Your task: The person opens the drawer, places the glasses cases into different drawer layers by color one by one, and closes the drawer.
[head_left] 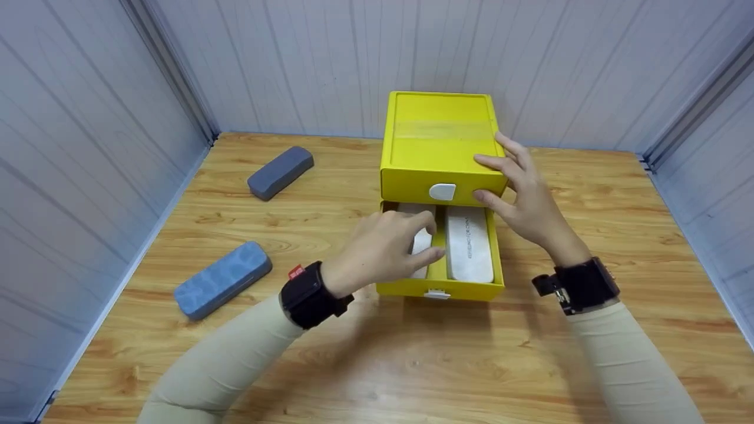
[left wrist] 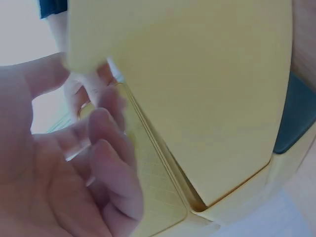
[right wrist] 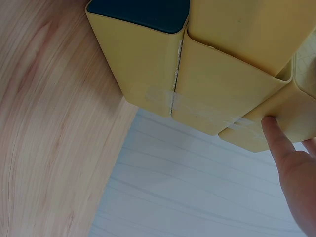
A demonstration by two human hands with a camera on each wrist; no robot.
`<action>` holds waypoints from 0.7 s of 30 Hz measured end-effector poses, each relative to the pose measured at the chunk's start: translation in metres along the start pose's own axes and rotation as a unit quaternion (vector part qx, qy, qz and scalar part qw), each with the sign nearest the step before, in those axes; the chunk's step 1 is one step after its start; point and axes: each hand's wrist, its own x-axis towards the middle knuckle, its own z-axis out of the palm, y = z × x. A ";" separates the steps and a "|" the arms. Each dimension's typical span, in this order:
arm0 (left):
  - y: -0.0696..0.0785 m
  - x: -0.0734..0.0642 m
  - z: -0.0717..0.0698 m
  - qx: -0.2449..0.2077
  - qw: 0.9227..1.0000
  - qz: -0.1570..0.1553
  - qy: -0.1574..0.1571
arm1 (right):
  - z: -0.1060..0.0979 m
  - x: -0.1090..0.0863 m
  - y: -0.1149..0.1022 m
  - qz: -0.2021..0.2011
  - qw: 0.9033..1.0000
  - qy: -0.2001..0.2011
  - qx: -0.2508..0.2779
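Observation:
A yellow drawer box point(head_left: 442, 118) stands on the table, its lower drawer point(head_left: 440, 288) pulled out. Inside that drawer lie two whitish cases, the right case point(head_left: 469, 247) with small print on its lid. My left hand point(head_left: 383, 244) hovers over the drawer's left side, partly covering the left case point(head_left: 421, 241); thumb and fingers are loosely bent, and the left wrist view shows nothing between them. My right hand point(head_left: 527, 194) rests spread on the upper unit's right front corner, thumb on the front near the white tab point(head_left: 442, 191). One straight finger point(right wrist: 279, 140) presses the side in the right wrist view.
On the table's left lie a grey case point(head_left: 281, 172) and a light blue patterned case point(head_left: 224, 280). Pale panel walls enclose the wooden table point(head_left: 377, 365) at the back and both sides. A dark panel point(right wrist: 140, 12) shows on the stack's lowest unit.

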 end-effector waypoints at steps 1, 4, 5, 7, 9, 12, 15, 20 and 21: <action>-0.001 -0.003 0.000 -0.017 1.000 0.006 0.011 | 0.000 0.000 0.000 0.001 1.000 -0.001 0.001; 0.000 -0.011 0.002 -0.052 0.998 0.019 0.040 | 0.000 0.000 0.000 0.004 1.000 -0.002 0.002; 0.000 -0.014 0.002 -0.062 0.997 0.024 0.047 | 0.000 0.000 -0.001 0.005 1.000 -0.002 0.002; 0.002 -0.019 0.004 -0.081 0.994 0.034 0.058 | 0.000 -0.001 -0.001 0.005 1.000 -0.003 0.002; 0.005 -0.025 0.006 -0.099 0.992 0.044 0.061 | 0.000 0.000 -0.001 0.003 1.000 -0.002 0.002; 0.009 -0.033 0.011 -0.123 0.989 0.054 0.060 | -0.001 0.000 -0.002 0.001 1.000 -0.002 0.002; 0.011 -0.041 0.016 -0.143 0.986 0.060 0.056 | -0.001 0.000 -0.002 0.001 1.000 -0.001 -0.001; 0.013 -0.054 0.026 -0.193 0.977 0.065 0.066 | -0.001 0.001 -0.002 -0.001 1.000 -0.001 -0.001; 0.013 -0.056 0.027 -0.206 0.974 0.070 0.066 | -0.001 0.001 -0.002 -0.001 1.000 -0.001 -0.001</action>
